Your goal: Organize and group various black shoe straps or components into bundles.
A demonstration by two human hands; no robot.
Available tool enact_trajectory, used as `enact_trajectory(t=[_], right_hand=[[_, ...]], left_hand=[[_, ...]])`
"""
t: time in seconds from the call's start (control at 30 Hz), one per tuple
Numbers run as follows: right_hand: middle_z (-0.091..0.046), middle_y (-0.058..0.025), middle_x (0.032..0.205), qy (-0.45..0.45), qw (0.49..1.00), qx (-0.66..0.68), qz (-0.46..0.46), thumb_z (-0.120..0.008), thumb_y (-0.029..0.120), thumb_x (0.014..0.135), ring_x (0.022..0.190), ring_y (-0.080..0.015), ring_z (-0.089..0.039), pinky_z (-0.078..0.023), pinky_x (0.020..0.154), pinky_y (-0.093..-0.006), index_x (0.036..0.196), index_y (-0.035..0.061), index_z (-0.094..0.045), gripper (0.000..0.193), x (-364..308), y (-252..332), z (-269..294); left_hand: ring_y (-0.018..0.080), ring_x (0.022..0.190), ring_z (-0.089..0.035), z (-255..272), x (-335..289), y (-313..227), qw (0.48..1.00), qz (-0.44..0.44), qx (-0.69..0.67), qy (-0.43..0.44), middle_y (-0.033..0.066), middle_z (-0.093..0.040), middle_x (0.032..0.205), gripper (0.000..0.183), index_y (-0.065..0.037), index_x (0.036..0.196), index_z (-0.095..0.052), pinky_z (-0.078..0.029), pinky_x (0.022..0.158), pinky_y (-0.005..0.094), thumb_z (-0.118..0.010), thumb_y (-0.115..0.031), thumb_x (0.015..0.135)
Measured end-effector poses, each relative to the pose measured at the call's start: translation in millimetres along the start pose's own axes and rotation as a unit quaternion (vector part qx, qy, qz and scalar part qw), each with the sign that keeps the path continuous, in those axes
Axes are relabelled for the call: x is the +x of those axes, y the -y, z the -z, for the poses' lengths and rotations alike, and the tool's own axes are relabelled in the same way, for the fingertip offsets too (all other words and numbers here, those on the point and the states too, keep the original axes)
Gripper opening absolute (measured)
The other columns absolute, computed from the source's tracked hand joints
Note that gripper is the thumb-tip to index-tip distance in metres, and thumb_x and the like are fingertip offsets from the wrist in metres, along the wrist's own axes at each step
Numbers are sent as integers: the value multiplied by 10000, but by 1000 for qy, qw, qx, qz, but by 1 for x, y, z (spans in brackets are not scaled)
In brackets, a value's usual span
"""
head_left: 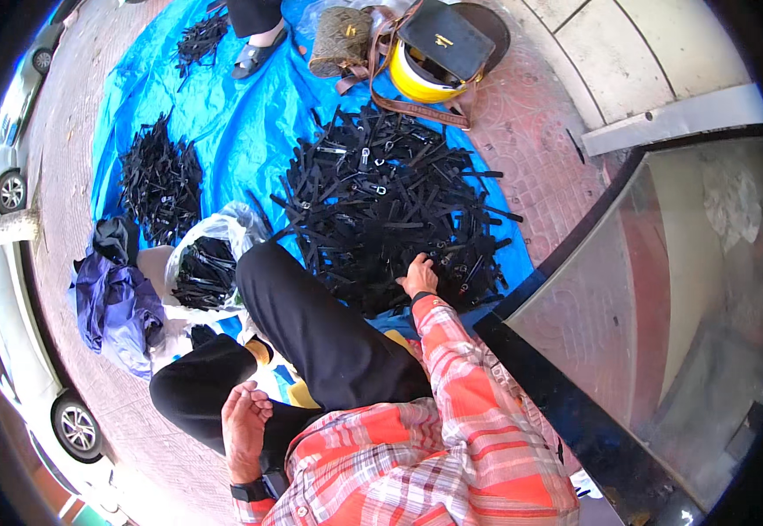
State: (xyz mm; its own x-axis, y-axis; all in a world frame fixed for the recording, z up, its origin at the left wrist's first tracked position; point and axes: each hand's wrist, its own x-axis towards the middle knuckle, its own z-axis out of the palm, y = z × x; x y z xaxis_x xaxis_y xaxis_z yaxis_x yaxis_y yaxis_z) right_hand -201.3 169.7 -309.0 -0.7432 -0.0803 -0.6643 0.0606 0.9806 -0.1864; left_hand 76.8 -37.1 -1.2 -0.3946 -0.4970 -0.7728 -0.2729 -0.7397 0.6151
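A large pile of narrow black straps (337,219), several with silver metal fittings, spreads over a blue plastic sheet (245,114). At the pile's near edge, my right hand (419,276) touches the straps, its thumb and fingers apart. I see no strap lifted in it. My left hand (245,425) is raised over my lap by my bent leg, fingers curled in toward the thumb, with nothing showing in them. Left of my knee, a clear plastic bag (239,223) holds more black straps (206,273).
Smaller strap piles lie at left (160,184) and far left (201,42). Another person's sandalled foot (259,54) stands on the sheet. Beyond the big pile are a brown bag (340,42), a black bag (445,39) and a yellow helmet (421,83). A glass panel (609,307) stands right; purple cloth (118,302) lies left.
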Motion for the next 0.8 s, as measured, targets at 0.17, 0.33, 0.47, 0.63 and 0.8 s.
enact_trajectory(t=[0.17,0.33,0.47,0.63,0.8], right_hand=[[-499,-264,1138,-17,1000,17,10,-772,444,643,975,-385,-595,-510,808,-444,1272,-39,-300,922,-29,14,-6],[-498,-306,1076,-116,956,216,-159,-690,243,709,931,-438,-581,-505,808,-480,1138,-16,-371,594,-2,40,2],[-450,-277,1173,-74,995,68,-10,-660,119,714,954,-430,-580,-518,792,-458,1112,-1,-416,482,-17,49,44],[-301,-289,1368,-100,933,-69,340,-795,110,624,1007,-390,-587,-535,792,-420,1315,-2,-298,859,24,70,70],[-133,-372,1427,31,945,-215,243,-887,368,495,992,-391,-609,-518,837,-391,1436,23,-89,1281,69,106,56]], left_hand=[[131,702,-590,-11,3,7,1000,-6,-2,0,57,-605,816,162,-21,1040,-539,-484,650,240,-503,-147,945],[132,705,-585,-20,1,7,1000,6,30,6,78,-615,820,176,-10,1044,-536,-477,651,241,-493,-156,953],[140,700,-589,-2,-1,9,999,-2,0,-41,84,-619,818,169,-6,1037,-535,-471,637,237,-497,-145,950],[147,685,-594,5,11,10,999,13,-11,-49,92,-624,818,156,-5,1027,-539,-478,632,246,-500,-132,945],[161,687,-598,14,8,12,996,26,-34,-81,100,-626,818,161,-3,1027,-539,-486,638,260,-513,-135,939]])
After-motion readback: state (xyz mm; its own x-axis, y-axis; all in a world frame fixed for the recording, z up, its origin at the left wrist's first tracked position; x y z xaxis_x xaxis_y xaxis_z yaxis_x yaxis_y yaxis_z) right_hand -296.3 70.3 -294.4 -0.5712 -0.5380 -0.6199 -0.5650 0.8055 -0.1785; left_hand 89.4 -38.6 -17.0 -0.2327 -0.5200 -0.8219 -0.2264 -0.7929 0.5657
